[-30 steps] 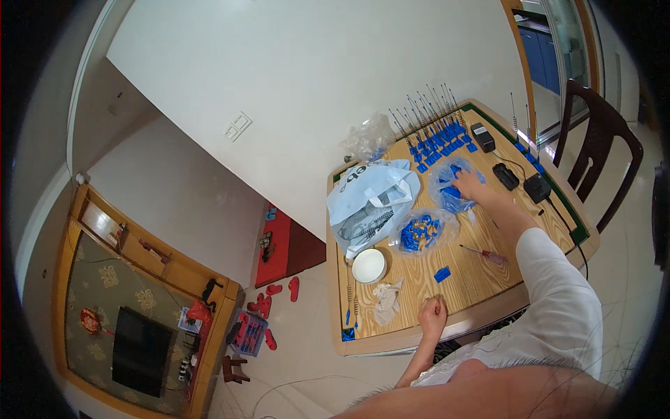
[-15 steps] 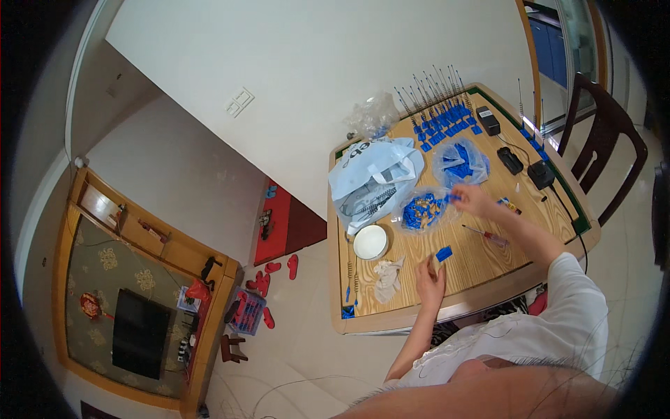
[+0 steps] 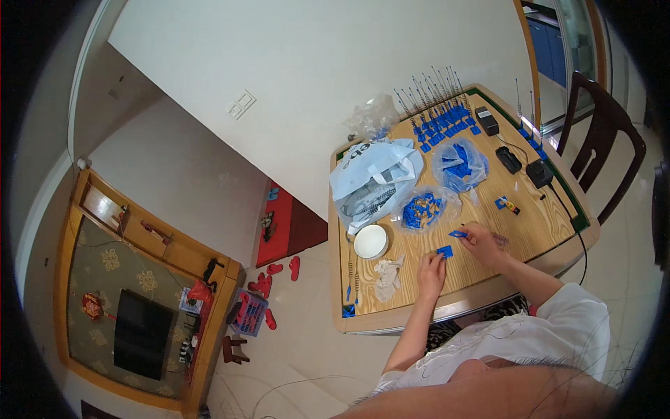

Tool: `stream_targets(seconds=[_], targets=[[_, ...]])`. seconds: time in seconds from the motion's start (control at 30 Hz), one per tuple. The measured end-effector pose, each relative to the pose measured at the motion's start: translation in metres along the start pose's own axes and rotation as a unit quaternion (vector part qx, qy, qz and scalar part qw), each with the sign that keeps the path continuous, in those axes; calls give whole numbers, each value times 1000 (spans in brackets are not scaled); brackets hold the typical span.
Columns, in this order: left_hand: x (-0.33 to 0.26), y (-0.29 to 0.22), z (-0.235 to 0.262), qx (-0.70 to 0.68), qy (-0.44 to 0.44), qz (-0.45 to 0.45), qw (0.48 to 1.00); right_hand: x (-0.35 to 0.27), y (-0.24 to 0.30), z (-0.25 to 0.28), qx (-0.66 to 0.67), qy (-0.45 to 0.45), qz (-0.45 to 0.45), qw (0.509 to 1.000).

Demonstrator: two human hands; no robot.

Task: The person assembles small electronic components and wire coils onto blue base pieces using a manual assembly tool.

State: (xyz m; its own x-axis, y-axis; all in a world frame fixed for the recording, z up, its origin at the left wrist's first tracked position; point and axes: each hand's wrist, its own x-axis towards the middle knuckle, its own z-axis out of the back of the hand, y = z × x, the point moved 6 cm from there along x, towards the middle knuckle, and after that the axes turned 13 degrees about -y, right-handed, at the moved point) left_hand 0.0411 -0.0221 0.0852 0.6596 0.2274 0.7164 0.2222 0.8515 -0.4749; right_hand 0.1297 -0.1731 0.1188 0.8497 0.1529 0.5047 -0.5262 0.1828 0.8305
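My left hand (image 3: 431, 274) is closed at the near edge of the wooden table, its fingertips pinching a flat blue square piece (image 3: 445, 252). Just right of it, my right hand (image 3: 481, 246) grips a small blue pointed part (image 3: 458, 234) between thumb and fingers. A screwdriver (image 3: 500, 240) lies partly hidden behind my right hand. Beyond both hands sits a clear plastic bag (image 3: 447, 202) of small blue and brassy pieces. Another clear bag (image 3: 460, 164) farther back holds more blue parts.
A white bowl (image 3: 370, 241), crumpled tissue (image 3: 388, 279) and light blue bag (image 3: 373, 178) occupy the table's left side. Several springs on blue bases (image 3: 447, 119) stand at the back. Black adapters (image 3: 539, 174) with a cord and a small tube (image 3: 511, 205) lie right. A dark chair (image 3: 607, 140) stands beyond.
My right hand has come back from beside the bag of small pieces toward my left hand, bringing the small blue part. The blue square has shifted slightly in my left fingers.
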Motion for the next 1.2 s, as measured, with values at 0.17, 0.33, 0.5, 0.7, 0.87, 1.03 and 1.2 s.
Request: stream_targets(seconds=[0.17, 0.33, 0.5, 0.7, 0.87, 1.03, 1.2], targets=[[5, 2, 13, -397, -97, 328, 852, -5, 80, -12, -97, -60, 261, 958], [11, -20, 38, -634, -43, 407, 656, -19, 119, -21, -66, -66, 322, 942], [6, -15, 51, -631, -52, 399, 664, -23, 136, -29, -61, -70, 347, 933], [7, -13, 58, -624, -53, 386, 677, -26, 141, -35, -71, -35, 343, 936], [-2, -2, 52, -719, -16, 353, 599, -19, 144, -32, -30, 9, 265, 964], [-19, -5, 37, -791, 26, 426, 440, -10, 129, -34, 31, 91, 197, 976], [-21, -13, 34, -805, 33, 415, 423, -12, 123, -39, 41, 154, 194, 968]])
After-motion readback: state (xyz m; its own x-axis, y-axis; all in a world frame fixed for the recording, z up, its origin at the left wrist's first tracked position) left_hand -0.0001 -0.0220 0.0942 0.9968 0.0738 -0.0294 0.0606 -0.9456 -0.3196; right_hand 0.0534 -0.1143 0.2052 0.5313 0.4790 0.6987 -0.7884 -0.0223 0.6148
